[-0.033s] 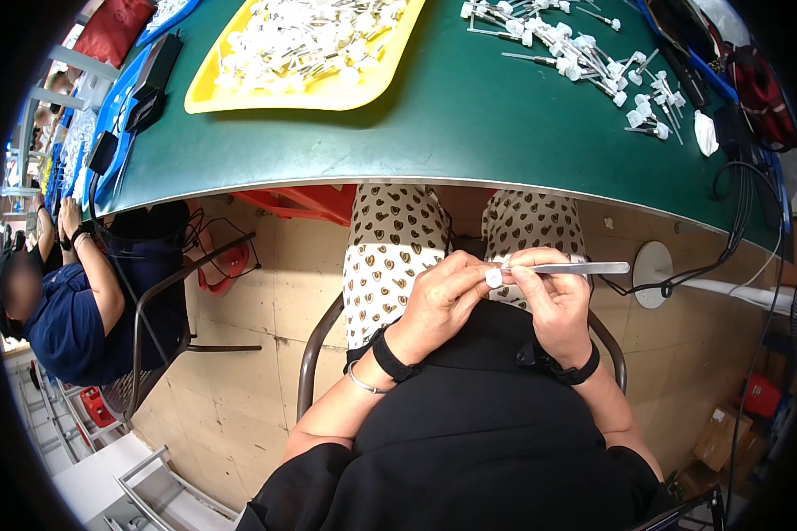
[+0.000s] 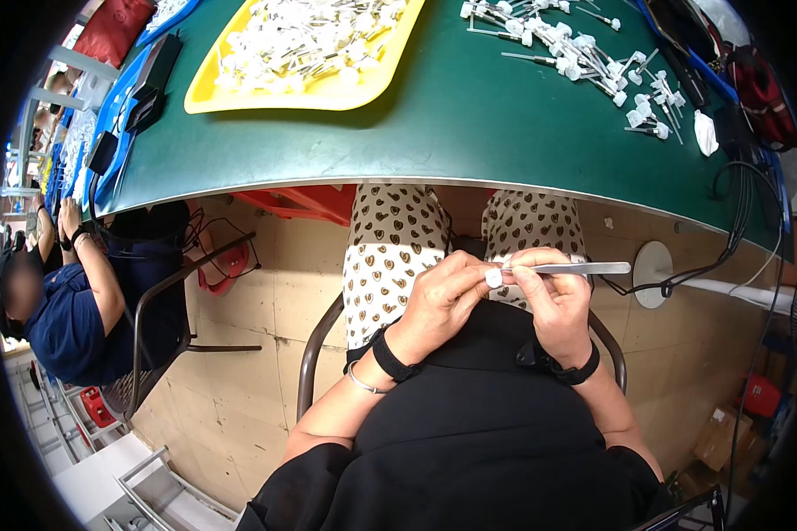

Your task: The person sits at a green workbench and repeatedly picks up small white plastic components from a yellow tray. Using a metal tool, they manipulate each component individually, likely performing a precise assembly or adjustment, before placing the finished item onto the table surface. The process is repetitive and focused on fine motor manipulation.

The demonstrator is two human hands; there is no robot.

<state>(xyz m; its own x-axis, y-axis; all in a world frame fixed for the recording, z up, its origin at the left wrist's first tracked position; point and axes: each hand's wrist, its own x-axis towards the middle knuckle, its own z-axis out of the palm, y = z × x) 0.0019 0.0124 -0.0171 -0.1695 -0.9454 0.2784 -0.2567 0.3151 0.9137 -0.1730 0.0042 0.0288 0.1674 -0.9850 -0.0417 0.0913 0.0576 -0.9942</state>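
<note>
Above my lap, my left hand (image 2: 438, 296) pinches a small white plastic piece (image 2: 493, 278) with a round face between thumb and fingers. Beside it, my right hand (image 2: 553, 305) grips a pair of metal tweezers (image 2: 600, 268). Their broad end sticks out to the right, while the tips are at the white piece, mostly hidden by my fingers. Whether the tips touch the piece, I cannot tell. Both hands are close together, just short of the table edge.
On the green table (image 2: 469, 133) stands a yellow tray (image 2: 328, 99) heaped with white pieces bearing thin metal stems. Similar pieces (image 2: 584, 62) lie loose at the right, near black cables (image 2: 742, 208). A co-worker (image 2: 80, 305) in dark blue sits at the left.
</note>
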